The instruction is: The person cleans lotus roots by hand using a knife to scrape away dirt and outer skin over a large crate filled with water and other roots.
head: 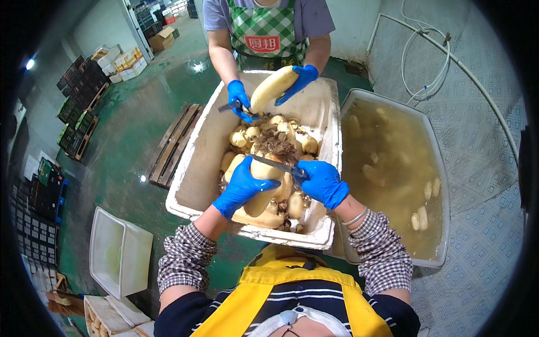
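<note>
My left hand (241, 185), in a blue glove, grips a thick pale lotus root (264, 172) over the white foam box (191, 168). In my gloved right hand (323, 182) is a knife (278, 164), its blade lying across the upper end of that root. A tuft of dark fibrous roots (276, 146) shows just beyond the blade. Beneath both hands, several lotus root pieces (295, 205) and dark trimmings fill the box floor. Across the box, a co-worker's gloved hands hold a long lotus root (273, 88) and a second knife (229, 106).
To the right stands a large tub (442, 236) of murky water with lotus roots floating in it. A wooden pallet (174, 145) and a white plastic bin (137, 261) are on the wet green floor at left. Stacked crates (84, 80) line the left wall; a hose (404, 63) hangs at right.
</note>
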`<action>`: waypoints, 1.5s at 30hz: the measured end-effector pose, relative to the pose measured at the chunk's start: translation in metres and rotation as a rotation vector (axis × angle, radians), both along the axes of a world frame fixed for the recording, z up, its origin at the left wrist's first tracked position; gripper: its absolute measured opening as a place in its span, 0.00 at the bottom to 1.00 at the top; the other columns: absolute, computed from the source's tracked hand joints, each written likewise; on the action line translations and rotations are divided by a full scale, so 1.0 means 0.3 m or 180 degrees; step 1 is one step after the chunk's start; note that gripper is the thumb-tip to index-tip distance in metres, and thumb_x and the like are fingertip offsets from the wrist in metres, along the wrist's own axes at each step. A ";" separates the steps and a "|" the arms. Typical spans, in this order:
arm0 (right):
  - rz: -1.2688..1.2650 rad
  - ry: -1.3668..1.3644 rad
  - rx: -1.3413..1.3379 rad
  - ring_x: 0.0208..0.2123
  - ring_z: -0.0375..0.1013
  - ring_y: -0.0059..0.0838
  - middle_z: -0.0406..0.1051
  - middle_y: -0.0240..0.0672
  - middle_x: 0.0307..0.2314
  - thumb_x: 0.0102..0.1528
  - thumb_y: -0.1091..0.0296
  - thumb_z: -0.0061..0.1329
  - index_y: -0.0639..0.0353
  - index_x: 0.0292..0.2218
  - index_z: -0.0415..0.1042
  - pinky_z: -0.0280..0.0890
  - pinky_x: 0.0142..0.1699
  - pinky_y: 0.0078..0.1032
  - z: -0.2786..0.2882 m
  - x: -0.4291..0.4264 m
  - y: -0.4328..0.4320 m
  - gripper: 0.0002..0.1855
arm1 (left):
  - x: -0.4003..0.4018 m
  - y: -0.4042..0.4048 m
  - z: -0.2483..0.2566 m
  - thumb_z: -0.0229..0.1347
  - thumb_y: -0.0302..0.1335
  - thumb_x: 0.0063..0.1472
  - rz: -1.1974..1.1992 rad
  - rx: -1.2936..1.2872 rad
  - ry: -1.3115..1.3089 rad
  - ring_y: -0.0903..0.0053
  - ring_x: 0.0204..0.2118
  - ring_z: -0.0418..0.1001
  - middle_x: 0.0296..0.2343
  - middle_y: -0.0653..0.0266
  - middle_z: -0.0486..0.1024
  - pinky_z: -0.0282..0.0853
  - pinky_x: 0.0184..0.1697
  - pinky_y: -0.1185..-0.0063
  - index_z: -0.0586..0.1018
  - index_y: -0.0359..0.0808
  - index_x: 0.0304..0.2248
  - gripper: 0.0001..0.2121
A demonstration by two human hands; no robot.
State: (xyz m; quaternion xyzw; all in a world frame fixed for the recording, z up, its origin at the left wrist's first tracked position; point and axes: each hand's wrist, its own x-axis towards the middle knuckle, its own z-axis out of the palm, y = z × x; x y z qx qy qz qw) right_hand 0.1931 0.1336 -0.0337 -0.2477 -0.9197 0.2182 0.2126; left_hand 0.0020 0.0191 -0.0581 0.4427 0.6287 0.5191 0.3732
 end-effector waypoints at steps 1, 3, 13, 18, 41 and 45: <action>-0.0035 0.0010 -0.0056 0.24 0.70 0.49 0.70 0.45 0.21 0.48 0.65 0.49 0.53 0.28 0.73 0.63 0.27 0.38 -0.003 0.002 0.001 0.05 | 0.007 0.000 -0.001 0.70 0.36 0.36 -0.0001 0.0099 0.0050 0.73 0.40 0.72 0.39 0.57 0.72 0.69 0.42 0.75 0.67 0.31 0.46 0.37; -0.0114 0.0035 -0.0171 0.25 0.70 0.49 0.70 0.45 0.21 0.48 0.64 0.50 0.54 0.28 0.73 0.63 0.28 0.39 -0.005 0.002 0.006 0.06 | 0.019 0.000 -0.006 0.70 0.37 0.36 -0.0006 0.0292 0.0159 0.72 0.40 0.72 0.39 0.56 0.72 0.69 0.43 0.75 0.67 0.30 0.46 0.37; 0.0002 -0.0584 0.0164 0.24 0.70 0.50 0.69 0.50 0.20 0.45 0.69 0.47 0.60 0.23 0.72 0.66 0.30 0.41 -0.057 -0.036 0.056 0.06 | 0.020 -0.020 0.015 0.70 0.39 0.35 -0.0104 0.0091 0.0423 0.68 0.39 0.74 0.37 0.52 0.74 0.70 0.42 0.74 0.66 0.29 0.46 0.39; -0.0096 -0.0517 -0.0023 0.25 0.71 0.51 0.70 0.53 0.21 0.43 0.71 0.46 0.65 0.24 0.72 0.67 0.31 0.41 -0.091 -0.065 0.067 0.07 | 0.035 -0.024 0.012 0.69 0.43 0.32 0.0309 0.0261 0.1390 0.63 0.39 0.74 0.37 0.50 0.74 0.70 0.41 0.72 0.67 0.31 0.46 0.41; 0.0709 0.1634 -0.2786 0.31 0.71 0.21 0.72 0.33 0.38 0.49 0.59 0.58 0.60 0.54 0.62 0.69 0.38 0.22 0.053 -0.073 0.035 0.34 | 0.009 0.000 0.024 0.72 0.36 0.33 0.0747 0.1375 0.1487 0.66 0.44 0.72 0.42 0.55 0.71 0.69 0.47 0.73 0.64 0.32 0.50 0.44; 0.0870 0.1486 -0.1247 0.42 0.70 0.22 0.69 0.41 0.45 0.46 0.64 0.61 0.56 0.58 0.55 0.67 0.44 0.22 0.043 -0.013 -0.039 0.42 | 0.074 0.024 0.077 0.73 0.38 0.31 0.0194 0.1312 0.2474 0.58 0.43 0.71 0.42 0.51 0.70 0.68 0.45 0.70 0.64 0.33 0.51 0.46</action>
